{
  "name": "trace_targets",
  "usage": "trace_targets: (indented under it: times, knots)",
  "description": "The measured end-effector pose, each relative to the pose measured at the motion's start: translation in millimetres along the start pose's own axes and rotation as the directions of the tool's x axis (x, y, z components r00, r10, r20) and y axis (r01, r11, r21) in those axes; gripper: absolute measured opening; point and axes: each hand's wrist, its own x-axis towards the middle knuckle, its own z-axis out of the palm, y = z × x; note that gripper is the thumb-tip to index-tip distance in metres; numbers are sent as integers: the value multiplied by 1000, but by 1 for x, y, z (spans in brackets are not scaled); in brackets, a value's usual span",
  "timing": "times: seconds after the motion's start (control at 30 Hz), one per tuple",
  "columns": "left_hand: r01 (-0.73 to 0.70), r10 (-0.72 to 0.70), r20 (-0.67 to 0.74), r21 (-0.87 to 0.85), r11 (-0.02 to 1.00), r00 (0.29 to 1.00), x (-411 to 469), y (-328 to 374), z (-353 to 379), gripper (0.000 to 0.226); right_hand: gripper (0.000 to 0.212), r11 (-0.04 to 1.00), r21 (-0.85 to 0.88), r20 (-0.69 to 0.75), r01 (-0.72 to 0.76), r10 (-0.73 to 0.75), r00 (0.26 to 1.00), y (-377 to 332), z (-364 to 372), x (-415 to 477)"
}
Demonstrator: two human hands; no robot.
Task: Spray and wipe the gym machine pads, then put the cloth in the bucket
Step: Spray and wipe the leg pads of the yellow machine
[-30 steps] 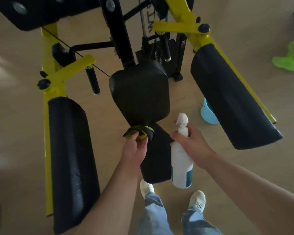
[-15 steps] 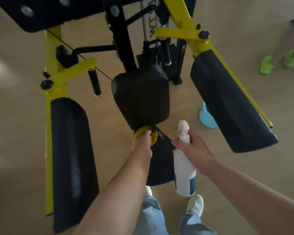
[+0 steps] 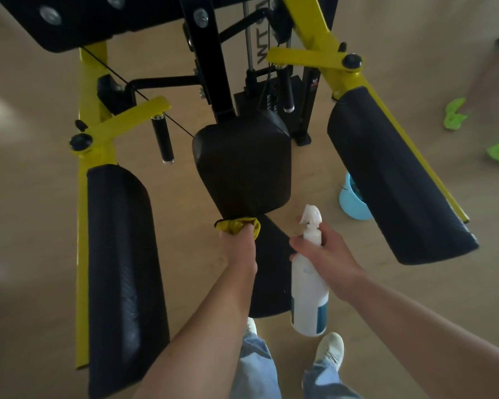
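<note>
My left hand (image 3: 238, 244) grips a bunched yellow cloth (image 3: 236, 224) and presses it against the lower edge of the black back pad (image 3: 242, 165) in the middle of the machine. Below that pad the black seat pad (image 3: 271, 272) is partly hidden by my arm. My right hand (image 3: 326, 253) holds a white spray bottle (image 3: 310, 292) by its neck, upright, just right of the seat. Long black arm pads stand at the left (image 3: 121, 272) and right (image 3: 392, 174). A light blue bucket (image 3: 350, 201) sits on the floor behind the right pad.
The machine's yellow frame (image 3: 82, 226) and black posts surround the pads, with the weight stack (image 3: 271, 93) behind. Another person's legs and bright green shoes (image 3: 454, 113) are at the far right. My own feet in white shoes (image 3: 329, 349) stand below the seat.
My left hand has slid the cloth to the left along the bottom edge of the back pad. The other person's green shoes have shifted at the right.
</note>
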Motion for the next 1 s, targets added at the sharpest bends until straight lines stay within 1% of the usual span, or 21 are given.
trace_targets:
  times: [0.03, 0.1, 0.17, 0.23, 0.27, 0.33, 0.4, 0.47, 0.53, 0.57, 0.6, 0.63, 0.67, 0.73, 0.83, 0.9, 0.97, 1.0]
  knots:
    - [-28, 28, 1, -29, 999, 1000, 1, -4, 0, 29, 25, 1000, -4, -1, -2, 2, 1000, 0, 0, 0]
    - [-84, 83, -25, -31, 996, 996, 3, -7, 2, 32, 25, 1000, 4, -8, 0, 0, 1000, -1, 0, 0]
    - [-102, 101, -49, -28, 994, 994, 5, -8, 9, 33, 25, 1000, 4, -16, 0, 0, 1000, -1, -2, 1]
    - [-48, 44, -40, -113, 992, 998, 5, -10, 19, 41, 25, 1000, 7, -22, 2, -1, 1000, 0, -4, 3]
    - [12, -16, -23, -166, 986, 1000, 5, -11, 25, 46, 26, 1000, 12, -28, 4, -3, 1000, 1, -5, 4]
    - [133, -129, 29, -192, 972, 991, 4, -10, 39, 44, 28, 1000, 20, -48, 4, -3, 999, 4, -9, 7]
    - [169, -162, 70, -103, 980, 984, 5, -15, 57, 33, 30, 1000, 18, -56, 7, -6, 998, 6, -12, 8]
    - [156, -156, 136, 9, 988, 978, 2, -17, 79, 25, 28, 1000, 27, -67, 14, -12, 998, 7, -18, 7]
    - [139, -164, 243, 120, 983, 956, -6, -19, 97, 27, 22, 999, 30, -85, 28, -25, 996, 7, -25, 5]
    - [151, -183, 273, 136, 979, 945, -8, -20, 103, 32, 20, 999, 27, -95, 36, -33, 995, 6, -28, 4]
    - [177, -197, 283, 94, 980, 939, -8, -21, 107, 35, 19, 999, 17, -104, 38, -36, 994, 5, -32, 2]
    - [219, -211, 273, 3, 976, 939, -8, -18, 107, 35, 19, 999, 3, -114, 34, -34, 993, 5, -34, 2]
    - [275, -244, 251, -95, 957, 937, -8, -14, 102, 35, 19, 1000, -9, -123, 28, -28, 992, 3, -36, 1]
    - [323, -283, 192, -228, 919, 940, -4, -8, 86, 38, 20, 999, -24, -133, 21, -24, 991, -1, -40, 1]
    - [263, -243, 109, -251, 931, 964, 6, -9, 44, 40, 22, 999, 8, -121, 34, -33, 992, -3, -43, 3]
    - [223, -215, 61, -320, 921, 975, 17, -10, 14, 35, 24, 999, 37, -103, 39, -35, 994, -8, -42, 4]
    - [220, -192, 110, -404, 888, 975, 24, -3, -4, 31, 26, 997, 62, -93, 50, -44, 995, -11, -38, 7]
    - [251, -205, 151, -432, 866, 967, 26, 1, -5, 32, 26, 996, 69, -86, 52, -46, 995, -11, -36, 9]
